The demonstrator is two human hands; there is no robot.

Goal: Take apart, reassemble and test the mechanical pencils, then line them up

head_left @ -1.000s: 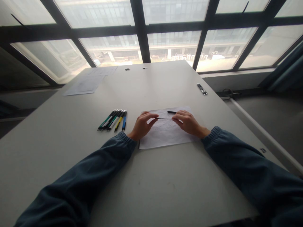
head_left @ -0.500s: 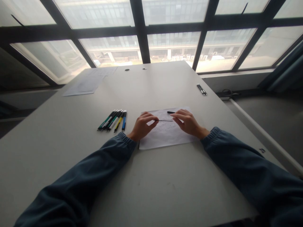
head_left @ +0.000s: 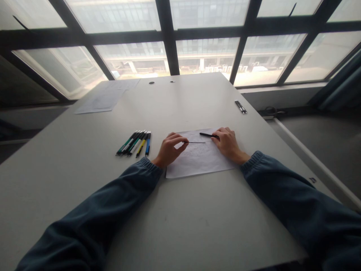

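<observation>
My left hand (head_left: 170, 148) pinches one end of a thin dark pen refill (head_left: 197, 142), which points right above the white paper (head_left: 197, 163). On the right, my right hand (head_left: 227, 145) has its fingers closed on the near end of a black pen barrel (head_left: 207, 134). The barrel's other end sticks out to the left over the upper part of the paper; whether it touches the sheet I cannot tell. A gap separates the refill's free tip from my right hand.
Several pens (head_left: 134, 143) with green, white, yellow and blue parts lie left of my left hand. Two dark pens (head_left: 240, 107) lie near the table's right edge. More paper sheets (head_left: 98, 99) rest at the far left of the white table (head_left: 180, 218), before the windows.
My right hand has moved slightly right, away from the refill's tip, and its fingers have closed on the black pen barrel. The left hand still pinches the refill.
</observation>
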